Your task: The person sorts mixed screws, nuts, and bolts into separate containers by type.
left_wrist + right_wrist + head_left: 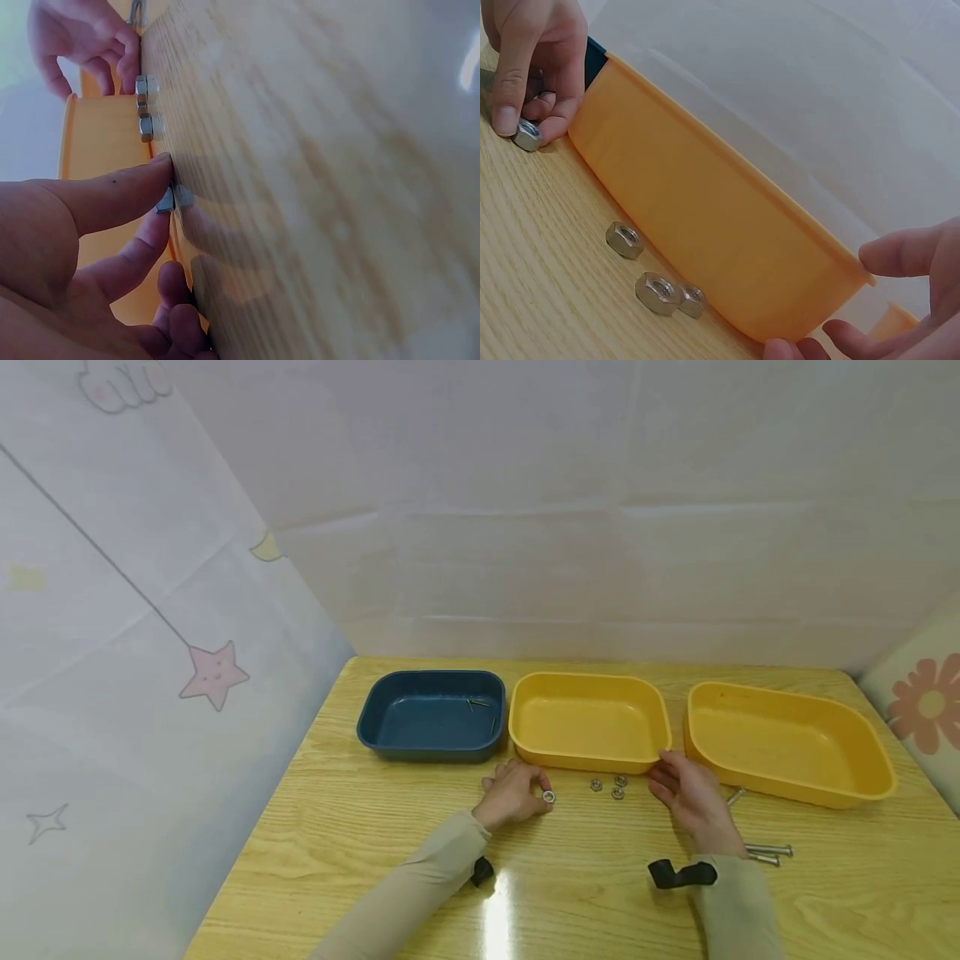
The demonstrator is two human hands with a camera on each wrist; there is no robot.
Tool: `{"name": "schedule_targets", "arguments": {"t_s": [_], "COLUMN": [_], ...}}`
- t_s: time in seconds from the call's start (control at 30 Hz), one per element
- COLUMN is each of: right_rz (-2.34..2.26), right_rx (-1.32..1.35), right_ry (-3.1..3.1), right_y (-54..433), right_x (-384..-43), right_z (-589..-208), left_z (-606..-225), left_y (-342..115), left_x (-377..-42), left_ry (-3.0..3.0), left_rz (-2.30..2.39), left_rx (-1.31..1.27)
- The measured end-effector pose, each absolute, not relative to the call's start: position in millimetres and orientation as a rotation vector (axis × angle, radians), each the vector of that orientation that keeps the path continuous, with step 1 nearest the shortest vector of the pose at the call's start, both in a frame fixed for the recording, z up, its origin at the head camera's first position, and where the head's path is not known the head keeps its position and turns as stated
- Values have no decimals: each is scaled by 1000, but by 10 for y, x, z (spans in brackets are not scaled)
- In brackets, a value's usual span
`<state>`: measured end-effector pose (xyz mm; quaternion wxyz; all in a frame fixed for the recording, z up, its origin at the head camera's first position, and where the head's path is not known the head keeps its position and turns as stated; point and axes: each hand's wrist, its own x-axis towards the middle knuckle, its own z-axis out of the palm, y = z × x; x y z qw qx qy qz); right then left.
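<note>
My left hand [512, 795] pinches a steel hex nut [549, 796] between thumb and index finger at the wood table's surface, in front of the middle yellow bin [585, 761]. Its other fingers curl near the bin's front left corner. At that bin's front right corner, my right hand [693, 802] holds on, the thumb [900, 253] at the rim and the fingertips low by the base. Between the hands lie three more hex nuts [623, 240], close along the bin's front wall. No contents show inside the middle bin.
To the left stands a dark blue bin [431, 753] with several small screws [478, 702] in it. Another yellow bin [795, 787] sits at the right, slightly turned. Several long bolts [768, 849] lie beside my right wrist. A draped cloth [510, 568] backs the table.
</note>
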<state>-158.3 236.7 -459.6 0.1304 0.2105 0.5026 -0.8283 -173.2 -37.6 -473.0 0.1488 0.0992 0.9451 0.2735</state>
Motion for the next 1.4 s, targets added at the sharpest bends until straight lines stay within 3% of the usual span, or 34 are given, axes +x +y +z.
{"name": "schedule_targets", "arguments": {"t_s": [1.4], "right_rz": [-2369], "right_rx": [578], "right_ry": [1556], "right_y": [2373], "right_x": [-1570], "right_z": [-4633], "left_z": [-4711], "left_y": [-432], "left_x": [-1697], "left_ry": [2684], "left_rz": [915], "left_rx": [333]}}
